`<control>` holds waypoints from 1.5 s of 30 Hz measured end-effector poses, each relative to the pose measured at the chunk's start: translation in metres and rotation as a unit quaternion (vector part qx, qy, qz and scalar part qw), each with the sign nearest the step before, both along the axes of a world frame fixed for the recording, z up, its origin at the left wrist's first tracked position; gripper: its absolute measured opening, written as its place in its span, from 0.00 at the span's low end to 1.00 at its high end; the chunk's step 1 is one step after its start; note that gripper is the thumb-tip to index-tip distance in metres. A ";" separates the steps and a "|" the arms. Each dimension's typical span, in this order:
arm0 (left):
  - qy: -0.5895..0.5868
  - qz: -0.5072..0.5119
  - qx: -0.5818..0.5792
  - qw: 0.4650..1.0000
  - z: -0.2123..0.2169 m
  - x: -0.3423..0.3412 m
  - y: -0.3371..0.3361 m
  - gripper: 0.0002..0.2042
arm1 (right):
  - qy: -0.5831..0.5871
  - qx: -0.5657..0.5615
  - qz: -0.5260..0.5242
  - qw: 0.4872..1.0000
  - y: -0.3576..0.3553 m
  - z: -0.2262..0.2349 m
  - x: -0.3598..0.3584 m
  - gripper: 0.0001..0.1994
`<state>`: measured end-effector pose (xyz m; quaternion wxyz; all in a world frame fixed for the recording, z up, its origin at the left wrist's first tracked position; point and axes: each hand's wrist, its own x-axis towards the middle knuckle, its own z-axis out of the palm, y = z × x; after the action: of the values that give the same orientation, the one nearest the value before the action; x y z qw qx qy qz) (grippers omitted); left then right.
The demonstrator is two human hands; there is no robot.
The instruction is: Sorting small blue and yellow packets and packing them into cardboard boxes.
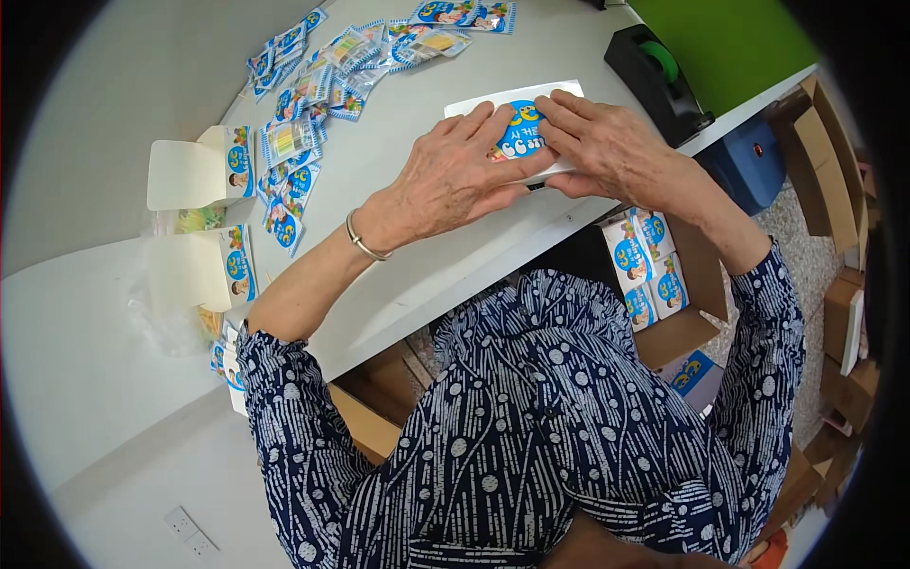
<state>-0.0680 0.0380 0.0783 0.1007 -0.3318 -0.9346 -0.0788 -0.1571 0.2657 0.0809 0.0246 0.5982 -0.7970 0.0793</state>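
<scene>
A small white carton with a blue cartoon print [524, 128] lies near the front edge of the white table [398, 228]. My left hand [453, 163] is on its left side, fingers along the top and thumb at the near side. From the right, my right hand [614, 144] presses on the same carton, fingers bent over the top and thumb low on the near side. Both hands grip it between them. Part of the carton is hidden under my fingers. To the left spread several small clear and blue printed packets [313, 90].
Two open-lidded cartons [239, 161] stand at the table's left. A black tape dispenser [654, 81] with a green roll is at the right edge. Below the table, a brown cardboard box [697, 332] holds several similar cartons. A blue bin [749, 166] and more cardboard boxes [829, 166] stand at right.
</scene>
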 end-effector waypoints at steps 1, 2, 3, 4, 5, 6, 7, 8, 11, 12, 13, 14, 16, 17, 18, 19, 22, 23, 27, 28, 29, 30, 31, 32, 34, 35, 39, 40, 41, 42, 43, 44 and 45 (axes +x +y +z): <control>-0.012 -0.006 -0.003 1.000 0.000 -0.001 -0.001 0.25 | -0.004 0.031 0.006 0.999 -0.002 0.003 -0.001 0.26; -0.012 -0.006 -0.004 1.000 0.000 -0.002 -0.002 0.25 | -0.009 0.062 0.011 0.998 -0.003 0.006 -0.001 0.24; -0.009 -0.010 -0.004 1.000 -0.001 -0.002 -0.002 0.24 | -0.008 0.062 0.012 0.998 -0.006 0.010 -0.001 0.24; -0.006 -0.015 -0.003 1.000 -0.002 -0.002 -0.003 0.24 | -0.023 0.100 0.004 0.995 -0.008 0.015 0.000 0.23; -0.006 -0.014 -0.003 1.000 -0.002 -0.001 -0.002 0.24 | -0.038 0.139 -0.005 0.990 -0.009 0.017 0.001 0.23; 0.001 -0.016 -0.004 1.000 -0.001 -0.001 -0.002 0.24 | -0.038 0.139 -0.004 0.990 -0.008 0.017 0.001 0.23; 0.008 -0.017 -0.006 1.000 -0.001 -0.001 -0.001 0.24 | -0.021 0.129 0.001 0.991 -0.006 0.015 0.001 0.24; 0.009 -0.016 -0.005 1.000 0.000 0.000 -0.001 0.24 | -0.004 0.118 0.007 0.993 -0.004 0.014 0.001 0.25; 0.021 -0.018 -0.004 1.000 0.002 0.000 0.001 0.25 | 0.021 0.118 -0.001 0.993 0.006 0.017 0.002 0.27; 0.021 -0.018 0.000 1.000 0.002 0.000 0.002 0.25 | 0.021 0.119 -0.002 0.993 0.009 0.017 0.003 0.27; 0.021 -0.018 0.005 1.000 0.003 0.000 0.002 0.25 | 0.024 0.092 0.004 0.995 0.012 0.015 0.004 0.27; 0.021 -0.017 0.006 1.000 0.003 0.000 0.002 0.25 | 0.026 0.065 0.010 0.998 0.015 0.013 0.004 0.28; 0.025 -0.022 0.010 0.999 0.003 0.000 0.001 0.25 | 0.029 0.034 0.019 0.999 0.026 0.009 0.002 0.27; 0.025 -0.021 0.012 0.999 0.002 0.000 0.001 0.25 | 0.033 0.002 0.028 0.999 0.032 0.006 0.001 0.27; 0.028 -0.022 0.008 0.999 0.002 0.000 0.000 0.25 | 0.032 0.003 0.030 0.999 0.036 0.000 -0.002 0.27; 0.031 -0.025 0.005 0.999 0.001 0.000 0.001 0.25 | 0.031 -0.009 0.026 0.999 0.039 -0.006 -0.002 0.28; 0.034 -0.020 -0.005 0.999 0.002 0.000 0.000 0.25 | 0.038 -0.023 0.012 0.999 0.041 -0.015 0.003 0.28; 0.033 -0.018 -0.005 0.999 0.002 0.000 0.000 0.25 | 0.046 -0.026 0.002 0.999 0.039 -0.017 0.005 0.27; 0.033 0.001 -0.010 0.999 0.000 0.002 -0.001 0.27 | -0.009 -0.061 0.012 0.998 0.033 -0.031 0.004 0.27; 0.040 0.004 0.006 0.999 -0.003 0.003 -0.003 0.28 | -0.013 -0.085 0.017 0.996 0.034 -0.033 0.002 0.26; 0.039 0.008 0.003 0.999 -0.006 0.004 -0.007 0.28 | -0.017 -0.109 0.022 0.994 0.036 -0.036 0.000 0.26; 0.002 0.011 0.034 0.999 -0.009 0.005 -0.013 0.27 | -0.018 -0.111 0.026 0.993 0.036 -0.038 -0.002 0.26; -0.036 0.011 0.066 0.997 -0.012 0.006 -0.019 0.26 | -0.025 -0.108 0.023 0.994 0.037 -0.038 -0.002 0.26; -0.037 0.013 0.064 0.997 -0.015 0.007 -0.025 0.26 | -0.031 -0.104 0.020 0.994 0.037 -0.038 -0.002 0.25; -0.070 -0.004 0.131 0.989 -0.019 0.009 -0.036 0.26 | -0.033 -0.104 0.022 0.994 0.036 -0.037 -0.002 0.25; -0.070 -0.003 0.130 0.989 -0.022 0.010 -0.036 0.26 | -0.034 -0.102 0.024 0.994 0.036 -0.036 -0.002 0.25; -0.059 -0.018 0.147 0.987 -0.028 0.011 -0.036 0.25 | -0.026 -0.102 0.027 0.994 0.036 -0.034 -0.001 0.26; -0.063 -0.015 0.149 0.987 -0.028 0.012 -0.035 0.25 | -0.012 -0.099 0.030 0.995 0.035 -0.035 0.000 0.26; -0.063 -0.016 0.149 0.987 -0.027 0.012 -0.035 0.25 | 0.001 -0.095 0.033 0.995 0.035 -0.035 0.000 0.26; -0.074 -0.017 0.157 0.985 -0.025 0.012 -0.036 0.26 | 0.001 -0.095 0.033 0.995 0.036 -0.037 0.000 0.26; -0.085 -0.018 0.164 0.983 -0.023 0.013 -0.036 0.27 | 0.013 -0.091 0.043 0.995 0.037 -0.041 -0.001 0.25; -0.086 -0.018 0.164 0.982 -0.022 0.015 -0.035 0.27 | 0.025 -0.087 0.054 0.994 0.037 -0.042 -0.001 0.25; -0.080 -0.018 0.155 0.985 -0.020 0.017 -0.033 0.27 | 0.024 -0.087 0.053 0.994 0.038 -0.042 0.000 0.25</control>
<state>-0.0512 0.0051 0.0582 0.0745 -0.3215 -0.9101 -0.2508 -0.1575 0.3035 0.0390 0.0919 0.6368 -0.7535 0.1351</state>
